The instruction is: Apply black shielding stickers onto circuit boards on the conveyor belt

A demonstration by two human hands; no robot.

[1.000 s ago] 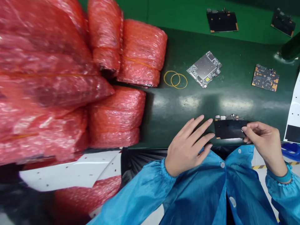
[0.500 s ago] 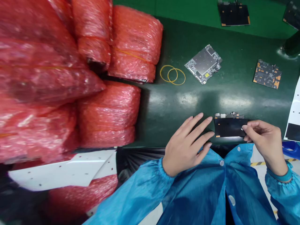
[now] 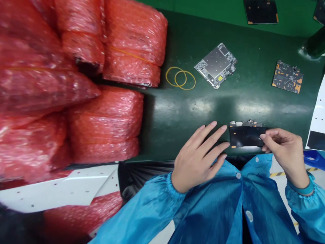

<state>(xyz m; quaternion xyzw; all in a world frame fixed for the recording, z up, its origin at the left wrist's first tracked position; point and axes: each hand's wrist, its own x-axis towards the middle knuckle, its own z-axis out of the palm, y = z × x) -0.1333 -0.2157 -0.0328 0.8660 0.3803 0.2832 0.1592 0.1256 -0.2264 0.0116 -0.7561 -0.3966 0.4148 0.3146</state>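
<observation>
A circuit board covered with glossy black film [image 3: 245, 136] lies on the dark green mat near its front edge, with a row of small components along its far side. My right hand [image 3: 285, 152] pinches its right end between thumb and fingers. My left hand [image 3: 198, 157] rests open just left of the board, with fingertips close to its left edge and apparently not touching it. Blue sleeves of an anti-static smock [image 3: 299, 210] cover both forearms.
Large red bubble-wrap bundles [image 3: 106, 125] fill the left side. On the green mat [image 3: 177, 118] lie a silver-shielded circuit board [image 3: 215, 65], an orange-patched board [image 3: 287, 76] and yellow rubber bands [image 3: 180, 78]. Black boards [image 3: 261, 12] sit farther back, with a white sheet [image 3: 317, 118] at right.
The whole scene has shifted slightly left and up in view as my head moved. Both hands stay in nearly the same places on the board, and my right hand keeps its pinch.
</observation>
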